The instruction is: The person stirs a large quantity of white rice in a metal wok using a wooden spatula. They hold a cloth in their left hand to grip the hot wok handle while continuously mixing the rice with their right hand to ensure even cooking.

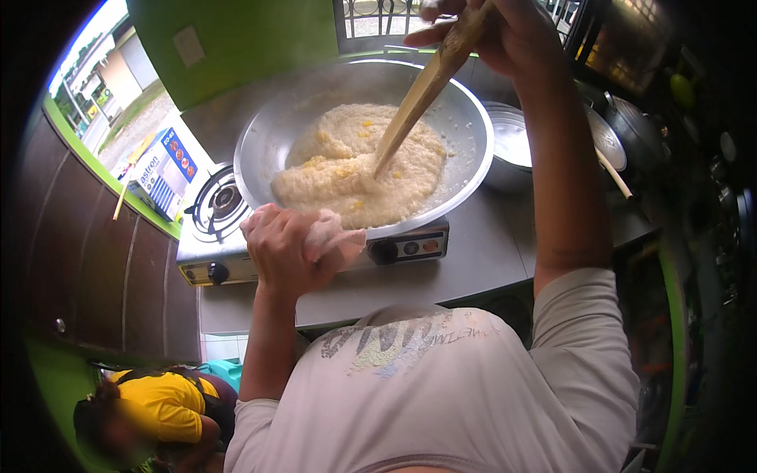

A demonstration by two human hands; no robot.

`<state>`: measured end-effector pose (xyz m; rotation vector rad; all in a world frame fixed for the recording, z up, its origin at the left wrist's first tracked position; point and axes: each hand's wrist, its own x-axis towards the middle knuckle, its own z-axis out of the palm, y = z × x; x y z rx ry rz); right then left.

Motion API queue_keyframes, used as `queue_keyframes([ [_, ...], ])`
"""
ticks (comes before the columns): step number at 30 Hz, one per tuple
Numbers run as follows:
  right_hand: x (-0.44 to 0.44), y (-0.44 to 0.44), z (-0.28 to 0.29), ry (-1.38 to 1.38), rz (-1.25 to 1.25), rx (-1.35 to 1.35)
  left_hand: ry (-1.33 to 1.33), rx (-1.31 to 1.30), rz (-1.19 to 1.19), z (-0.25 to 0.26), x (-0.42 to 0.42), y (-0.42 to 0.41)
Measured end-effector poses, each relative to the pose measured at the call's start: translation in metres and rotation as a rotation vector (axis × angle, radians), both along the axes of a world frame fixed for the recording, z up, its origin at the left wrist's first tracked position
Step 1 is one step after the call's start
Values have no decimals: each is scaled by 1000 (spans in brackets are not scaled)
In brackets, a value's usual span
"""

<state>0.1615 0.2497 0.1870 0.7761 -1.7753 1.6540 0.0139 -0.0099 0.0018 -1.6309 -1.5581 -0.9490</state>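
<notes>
A wide metal wok (266,130) sits tilted on a two-burner gas stove (230,269). Inside it lies a thick, pale rice porridge (331,189) with yellow pieces through it. My left hand (284,248) grips the wok's near-left rim through a crumpled pink cloth (334,233). My right hand (502,35), at the top of the view, is around the upper part of a long wooden paddle (429,86). The paddle slants down to the left, and its lower end is sunk in the porridge. Some of my right fingers stand away from the wood.
The left burner (225,198) holds no pot. Beside it stands an Astron box (162,171) on the window ledge. Right of the wok are a metal pot (508,139) and a lidded dark pot (630,127). At lower left a person in a yellow shirt (171,405) bends down.
</notes>
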Motion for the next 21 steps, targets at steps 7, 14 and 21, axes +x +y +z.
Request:
queue_keyframes([
  [7,32,-54,67,252,-245,112,-32,48,-20,-1,-6,0],
  [14,61,-48,51,154,-273,49,-67,67,-5,-2,-10,2],
  [21,36,-84,-25,39,-370,104,-147,45,18,-9,-10,0],
])
